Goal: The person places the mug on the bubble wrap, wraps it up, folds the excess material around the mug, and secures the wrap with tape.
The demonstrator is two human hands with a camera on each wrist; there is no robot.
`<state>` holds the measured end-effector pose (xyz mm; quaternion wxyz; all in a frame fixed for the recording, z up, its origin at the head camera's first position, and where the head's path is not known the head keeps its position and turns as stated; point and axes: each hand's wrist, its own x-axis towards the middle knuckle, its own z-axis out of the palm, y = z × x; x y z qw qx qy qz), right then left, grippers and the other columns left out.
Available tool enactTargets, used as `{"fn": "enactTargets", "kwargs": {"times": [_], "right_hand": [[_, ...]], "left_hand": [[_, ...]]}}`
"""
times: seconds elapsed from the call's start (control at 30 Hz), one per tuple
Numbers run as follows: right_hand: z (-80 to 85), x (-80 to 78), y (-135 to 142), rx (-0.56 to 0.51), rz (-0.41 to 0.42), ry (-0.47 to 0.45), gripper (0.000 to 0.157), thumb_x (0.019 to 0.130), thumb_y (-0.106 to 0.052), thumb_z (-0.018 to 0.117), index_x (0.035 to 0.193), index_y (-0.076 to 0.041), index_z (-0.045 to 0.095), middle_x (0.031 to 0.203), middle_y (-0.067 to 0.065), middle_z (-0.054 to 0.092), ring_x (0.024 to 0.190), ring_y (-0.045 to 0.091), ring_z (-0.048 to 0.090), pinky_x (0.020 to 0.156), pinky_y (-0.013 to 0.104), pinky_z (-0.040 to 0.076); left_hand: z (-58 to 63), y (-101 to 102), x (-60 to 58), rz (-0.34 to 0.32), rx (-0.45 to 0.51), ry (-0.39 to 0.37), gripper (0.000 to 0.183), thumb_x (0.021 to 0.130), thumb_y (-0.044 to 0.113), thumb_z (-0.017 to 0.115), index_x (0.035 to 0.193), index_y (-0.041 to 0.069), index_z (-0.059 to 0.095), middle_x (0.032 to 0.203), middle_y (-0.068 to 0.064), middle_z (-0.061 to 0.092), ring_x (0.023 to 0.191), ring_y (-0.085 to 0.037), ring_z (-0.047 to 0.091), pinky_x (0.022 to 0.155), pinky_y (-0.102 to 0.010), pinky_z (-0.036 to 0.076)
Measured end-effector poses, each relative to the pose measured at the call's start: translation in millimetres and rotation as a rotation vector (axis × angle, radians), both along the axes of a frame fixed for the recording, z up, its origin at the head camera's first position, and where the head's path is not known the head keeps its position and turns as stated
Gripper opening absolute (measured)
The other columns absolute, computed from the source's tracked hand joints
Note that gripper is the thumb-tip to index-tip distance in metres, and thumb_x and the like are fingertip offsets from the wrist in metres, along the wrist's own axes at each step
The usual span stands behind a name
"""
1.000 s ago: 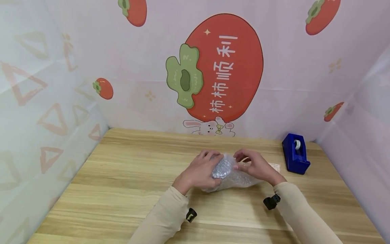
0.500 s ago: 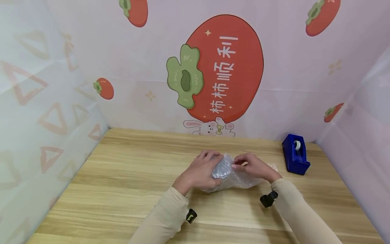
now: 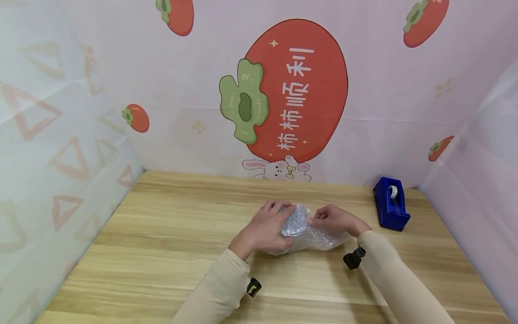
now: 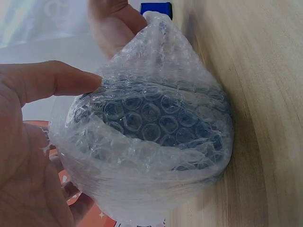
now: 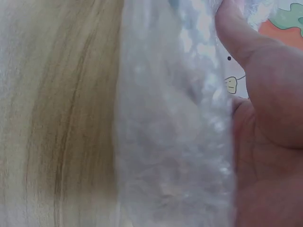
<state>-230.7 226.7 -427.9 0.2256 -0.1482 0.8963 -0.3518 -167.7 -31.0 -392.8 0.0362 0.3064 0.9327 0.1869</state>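
Observation:
A dark, round-ended object wrapped in clear bubble wrap point(image 3: 295, 223) lies on its side on the table. In the left wrist view the bubble wrap point(image 4: 151, 118) shows its rounded end close up, the dark surface showing through; what is inside cannot be told. My left hand point(image 3: 265, 227) grips the bundle from the left, with thumb and fingers round its end. At the bundle's right side my right hand point(image 3: 337, 220) pinches the wrap's edge, its fingers curled. In the right wrist view the loose tail of bubble wrap point(image 5: 175, 132) hangs beside the right hand point(image 5: 272, 109).
A blue tape dispenser point(image 3: 391, 204) with a white roll stands at the table's back right. The wood table point(image 3: 170, 234) meets a printed cloth backdrop point(image 3: 194, 148) behind, with cloth at both sides too.
My right hand has moved slightly left and its fingers have curled in at the wrap's edge. My left hand keeps its grip, and the bundle has barely moved.

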Motion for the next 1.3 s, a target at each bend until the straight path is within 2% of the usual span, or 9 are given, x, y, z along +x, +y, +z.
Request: {"fn": "enactTargets", "kwargs": {"times": [0.17,0.27,0.53,0.7,0.8,0.93,1.03,1.17,1.3], "right_hand": [[4.4,0.6,-3,0.031,0.012,-0.059,0.033,0.097,-0.04,0.069,0.085,-0.01,0.064,0.082,0.003,0.057,0.077,0.018,0.052,0.066,0.032,0.043],[11.1,-0.5,-7,0.073,0.029,-0.048,0.029,0.096,-0.034,0.072,0.085,-0.01,0.062,0.083,0.003,0.055,0.074,0.017,0.05,0.064,0.031,0.042],[36.9,6.1,-30,0.211,0.05,0.231,0.034,0.081,-0.016,0.087,0.088,-0.006,0.056,0.074,0.004,0.05,0.065,0.019,0.046,0.058,0.032,0.039],[42.2,16.0,-41,0.265,0.032,0.352,0.041,0.079,-0.015,0.088,0.104,-0.01,0.056,0.078,0.003,0.055,0.066,0.02,0.05,0.058,0.033,0.042],[43.5,20.5,-44,0.26,0.017,0.392,0.037,0.08,-0.014,0.087,0.106,-0.011,0.06,0.082,0.004,0.062,0.068,0.02,0.054,0.059,0.034,0.046],[47.3,20.9,-44,0.223,0.006,0.404,0.025,0.081,-0.009,0.083,0.102,-0.005,0.068,0.089,0.007,0.068,0.074,0.02,0.062,0.065,0.037,0.053],[54.0,17.7,-44,0.19,0.054,0.404,0.017,0.083,-0.004,0.074,0.1,0.001,0.073,0.093,0.011,0.072,0.078,0.021,0.066,0.07,0.039,0.057],[67.1,12.2,-45,0.185,0.145,0.363,0.023,0.084,0.001,0.061,0.102,0.004,0.076,0.098,0.014,0.073,0.081,0.021,0.068,0.072,0.04,0.058],[81.3,6.1,-51,0.218,0.185,0.29,0.025,0.088,-0.003,0.059,0.107,0.005,0.072,0.101,0.013,0.071,0.079,0.02,0.065,0.07,0.037,0.056]], "left_hand": [[-0.1,-1,-0.1,-0.002,-0.006,0.006,0.08,0.085,0.038,0.072,0.155,0.015,0.041,0.154,-0.003,0.039,0.141,-0.026,0.033,0.116,-0.046,0.031],[-0.2,-1,-0.2,-0.002,-0.011,0.01,0.08,0.085,0.038,0.072,0.155,0.015,0.042,0.154,-0.003,0.039,0.141,-0.026,0.033,0.116,-0.046,0.031],[0.9,-2,-0.4,-0.004,-0.008,0.002,0.08,0.085,0.039,0.072,0.155,0.016,0.041,0.154,-0.003,0.039,0.141,-0.027,0.034,0.116,-0.047,0.032],[1.7,-2,0.1,0.003,-0.001,-0.012,0.081,0.084,0.039,0.073,0.155,0.016,0.041,0.154,-0.004,0.038,0.141,-0.027,0.033,0.115,-0.047,0.033],[2.1,-2,0.7,0.005,0.001,-0.013,0.081,0.084,0.039,0.073,0.155,0.016,0.042,0.154,-0.004,0.039,0.14,-0.028,0.033,0.114,-0.048,0.033],[2.1,-1,1.4,0.01,-0.012,-0.002,0.08,0.085,0.04,0.072,0.155,0.015,0.042,0.153,-0.005,0.039,0.139,-0.028,0.034,0.113,-0.048,0.034],[2.6,0,2.0,0.021,-0.028,0.015,0.079,0.086,0.043,0.072,0.154,0.016,0.043,0.153,-0.004,0.04,0.137,-0.028,0.036,0.111,-0.047,0.036],[4.0,3,3.6,0.04,-0.05,0.037,0.08,0.086,0.047,0.072,0.154,0.015,0.044,0.151,-0.004,0.042,0.132,-0.027,0.038,0.107,-0.047,0.039],[4.2,7,5.0,0.063,-0.075,0.064,0.081,0.085,0.051,0.072,0.153,0.015,0.046,0.149,-0.004,0.044,0.128,-0.026,0.04,0.103,-0.047,0.041]]}}
